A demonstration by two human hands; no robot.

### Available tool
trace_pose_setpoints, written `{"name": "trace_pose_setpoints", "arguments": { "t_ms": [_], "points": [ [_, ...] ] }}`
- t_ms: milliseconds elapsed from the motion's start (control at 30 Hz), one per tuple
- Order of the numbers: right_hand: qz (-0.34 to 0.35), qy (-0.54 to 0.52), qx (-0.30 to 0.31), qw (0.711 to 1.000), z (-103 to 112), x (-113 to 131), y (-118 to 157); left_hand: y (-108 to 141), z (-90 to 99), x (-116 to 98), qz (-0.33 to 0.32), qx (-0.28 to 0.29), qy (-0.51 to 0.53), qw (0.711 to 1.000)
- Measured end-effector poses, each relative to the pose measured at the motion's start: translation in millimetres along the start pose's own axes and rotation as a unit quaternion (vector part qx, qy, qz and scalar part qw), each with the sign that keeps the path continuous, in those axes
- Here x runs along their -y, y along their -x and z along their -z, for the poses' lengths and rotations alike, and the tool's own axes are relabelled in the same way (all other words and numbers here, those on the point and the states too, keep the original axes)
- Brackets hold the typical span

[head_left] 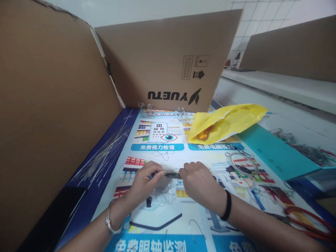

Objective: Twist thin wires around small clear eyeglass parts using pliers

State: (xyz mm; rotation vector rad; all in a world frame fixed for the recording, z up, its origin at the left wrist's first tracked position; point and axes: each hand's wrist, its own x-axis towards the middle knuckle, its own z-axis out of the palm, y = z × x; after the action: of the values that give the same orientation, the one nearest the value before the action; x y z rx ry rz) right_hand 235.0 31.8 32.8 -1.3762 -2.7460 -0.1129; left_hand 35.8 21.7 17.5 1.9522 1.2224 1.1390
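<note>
My left hand (147, 180) is closed, and a bit of blue shows between its fingers. Dark metal pliers (172, 175) bridge the gap between my two hands, with their blue part on the left-hand side. My right hand (198, 180) is curled into a fist at the other end of the pliers; what lies inside its fingers is hidden. Below the hands a loose tangle of thin bent wire (165, 194) rests on the printed sheet (154, 217). A single hooked wire (195, 229) lies nearer to me.
Cardboard panels (162, 63) wall off the back and left. Straight wires (102, 157) lie at left, near a black flat object (57, 213). Right of the hands are a yellow bag (231, 120), a wire coil (243, 164), red-orange handles (309, 217) and a teal box (278, 152).
</note>
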Motion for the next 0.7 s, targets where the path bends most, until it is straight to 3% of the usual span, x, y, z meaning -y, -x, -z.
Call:
{"name": "trace_pose_setpoints", "arguments": {
  "t_ms": [700],
  "points": [
    [0.004, -0.016, 0.035, 0.999, -2.2, -3.5, -2.9, 1.9, -1.1, 2.1, -0.024, 0.021, -0.019, 0.999]
  ]
}}
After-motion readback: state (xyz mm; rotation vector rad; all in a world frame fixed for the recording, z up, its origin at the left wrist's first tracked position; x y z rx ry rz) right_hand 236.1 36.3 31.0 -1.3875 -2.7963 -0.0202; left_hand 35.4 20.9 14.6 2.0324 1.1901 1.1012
